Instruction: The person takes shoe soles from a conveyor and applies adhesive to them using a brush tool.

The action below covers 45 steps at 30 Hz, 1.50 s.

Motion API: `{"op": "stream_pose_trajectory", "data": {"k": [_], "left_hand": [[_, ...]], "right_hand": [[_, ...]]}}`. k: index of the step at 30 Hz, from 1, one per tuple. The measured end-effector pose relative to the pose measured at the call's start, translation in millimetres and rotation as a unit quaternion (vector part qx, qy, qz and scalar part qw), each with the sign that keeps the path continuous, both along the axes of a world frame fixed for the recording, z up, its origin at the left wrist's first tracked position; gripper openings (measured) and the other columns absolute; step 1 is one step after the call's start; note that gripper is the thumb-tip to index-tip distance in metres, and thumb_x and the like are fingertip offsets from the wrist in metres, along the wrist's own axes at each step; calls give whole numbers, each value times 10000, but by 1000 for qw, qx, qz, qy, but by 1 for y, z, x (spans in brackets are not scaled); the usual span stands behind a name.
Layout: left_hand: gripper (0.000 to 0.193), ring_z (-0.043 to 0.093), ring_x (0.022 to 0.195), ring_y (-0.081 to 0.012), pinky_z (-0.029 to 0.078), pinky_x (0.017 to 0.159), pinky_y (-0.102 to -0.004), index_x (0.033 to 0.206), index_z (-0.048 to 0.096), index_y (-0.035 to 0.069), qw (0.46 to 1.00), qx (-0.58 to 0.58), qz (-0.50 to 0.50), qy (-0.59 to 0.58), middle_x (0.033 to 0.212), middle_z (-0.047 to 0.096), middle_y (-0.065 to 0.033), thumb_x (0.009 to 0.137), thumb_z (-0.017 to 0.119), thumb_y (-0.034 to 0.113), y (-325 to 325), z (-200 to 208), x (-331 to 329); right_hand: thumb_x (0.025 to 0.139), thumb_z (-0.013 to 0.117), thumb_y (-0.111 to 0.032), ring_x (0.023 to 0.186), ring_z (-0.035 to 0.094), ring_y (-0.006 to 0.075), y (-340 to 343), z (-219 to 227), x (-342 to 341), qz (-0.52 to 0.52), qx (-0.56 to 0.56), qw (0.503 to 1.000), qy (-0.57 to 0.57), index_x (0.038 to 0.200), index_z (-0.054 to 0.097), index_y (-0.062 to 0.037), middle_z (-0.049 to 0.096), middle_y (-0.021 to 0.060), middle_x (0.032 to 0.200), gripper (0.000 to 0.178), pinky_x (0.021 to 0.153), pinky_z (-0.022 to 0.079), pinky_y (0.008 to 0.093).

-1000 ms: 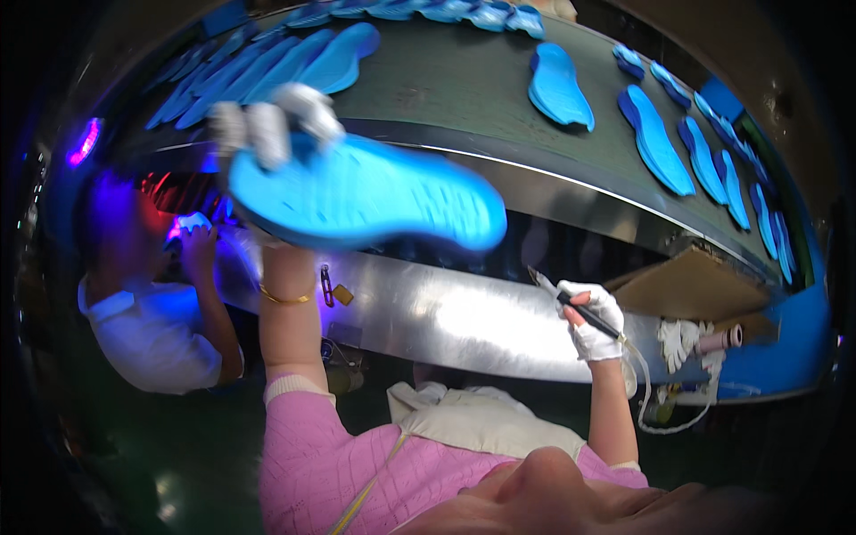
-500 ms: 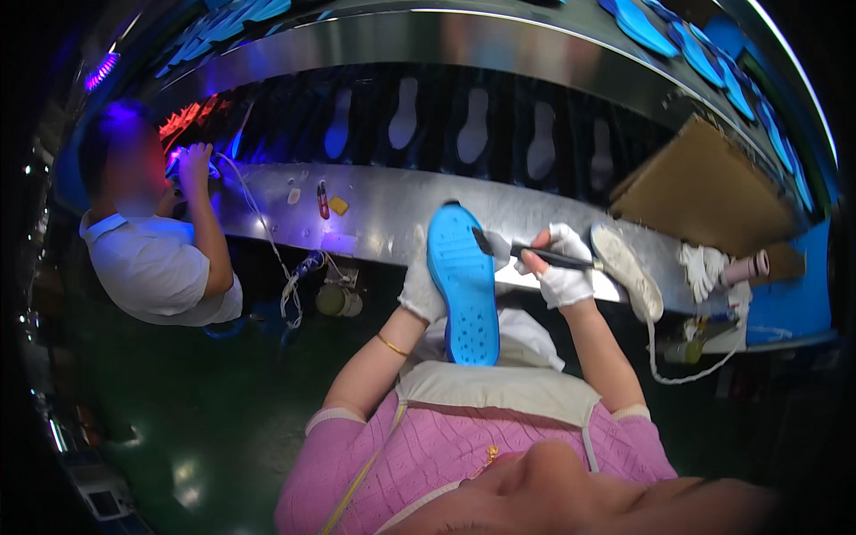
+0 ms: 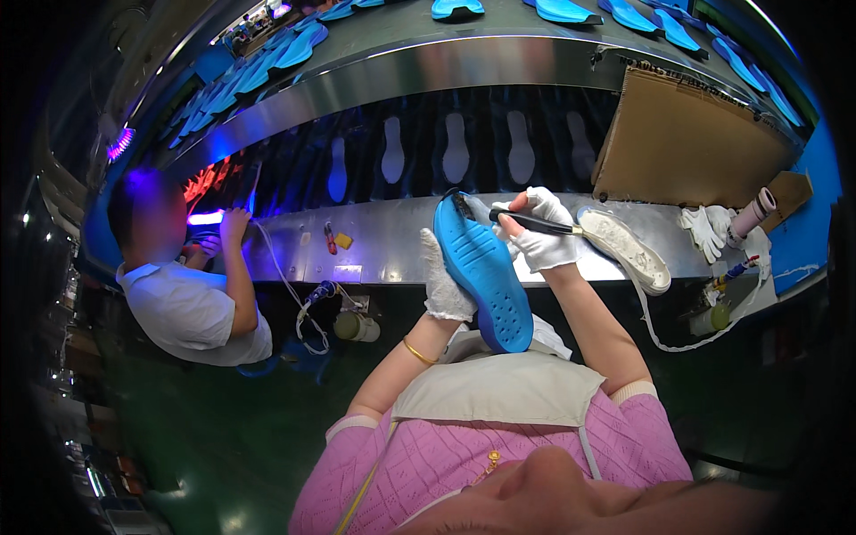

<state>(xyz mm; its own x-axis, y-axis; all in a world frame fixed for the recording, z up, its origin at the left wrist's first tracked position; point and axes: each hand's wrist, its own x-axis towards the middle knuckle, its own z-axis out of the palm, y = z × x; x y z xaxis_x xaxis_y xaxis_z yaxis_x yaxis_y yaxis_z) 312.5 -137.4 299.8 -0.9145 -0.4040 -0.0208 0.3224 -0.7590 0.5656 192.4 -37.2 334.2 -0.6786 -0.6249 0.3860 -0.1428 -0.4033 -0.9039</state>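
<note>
A blue shoe sole (image 3: pixel 486 267) lies tilted in front of me, its toe pointing away and holes showing at its heel. My left hand (image 3: pixel 446 283), in a white glove, grips the sole's left side with the thumb up along the edge. My right hand (image 3: pixel 546 241), in a glove with bare fingertips, is closed around the black handle of a brush (image 3: pixel 539 223). The brush's dark bristles touch the sole near its toe. Right of that hand, a white shoe-shaped piece (image 3: pixel 629 254) rests on the metal ledge.
Sole-shaped pale patches show along the dark conveyor (image 3: pixel 456 147) ahead. Blue soles (image 3: pixel 290 53) line the upper shelf. A cardboard box (image 3: pixel 687 138), white gloves (image 3: pixel 704 234) and a pink tube (image 3: pixel 753 217) are at right. A co-worker (image 3: pixel 192 294) works at left beside a white cord (image 3: pixel 272 254).
The brush has moved from the sole's right edge up to its toe. My left hand has tilted the sole, its heel swinging right. The whole view has shifted.
</note>
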Motion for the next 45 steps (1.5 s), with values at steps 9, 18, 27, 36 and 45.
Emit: {"op": "stream_pose_trajectory", "data": {"k": [9,18,27,36,45], "left_hand": [[932,582,1192,-295,508,1011,-435,1438,409,101,999,-39,17,-4,1365,527,-155,862,332,830,-23,3,-15],[860,556,1208,-315,492,1025,-473,1452,396,120,997,-8,22,-79,1373,514,-141,894,384,774,-45,-4,-18],[889,553,1205,-352,486,1013,-517,1452,414,81,987,-24,19,-155,1384,516,-183,885,417,765,-49,4,-25],[894,549,1220,-303,488,1022,-446,1466,384,99,988,-53,-94,-108,1421,488,-146,899,303,787,-29,3,-4],[1076,558,1226,-321,513,1001,-473,1499,290,101,990,-27,-92,-104,1399,501,-170,772,335,893,-28,-27,0]], "right_hand": [[820,726,38,766,669,146,-10,-2,-14,67,-54,995,-47,937,587,-64,647,73,871,208,684,557,269],[810,749,0,782,673,132,-18,-19,-17,85,37,995,-24,919,648,-50,683,64,873,156,727,569,275],[858,740,-42,817,689,149,0,-30,-20,94,107,973,-182,979,628,-29,683,81,925,167,741,575,268],[860,754,-140,749,675,140,29,-48,-10,120,138,965,-187,948,661,-5,691,89,891,186,661,540,256],[851,743,-71,675,640,114,34,-43,4,167,131,946,-245,957,656,-28,711,121,945,143,632,540,240]]}}
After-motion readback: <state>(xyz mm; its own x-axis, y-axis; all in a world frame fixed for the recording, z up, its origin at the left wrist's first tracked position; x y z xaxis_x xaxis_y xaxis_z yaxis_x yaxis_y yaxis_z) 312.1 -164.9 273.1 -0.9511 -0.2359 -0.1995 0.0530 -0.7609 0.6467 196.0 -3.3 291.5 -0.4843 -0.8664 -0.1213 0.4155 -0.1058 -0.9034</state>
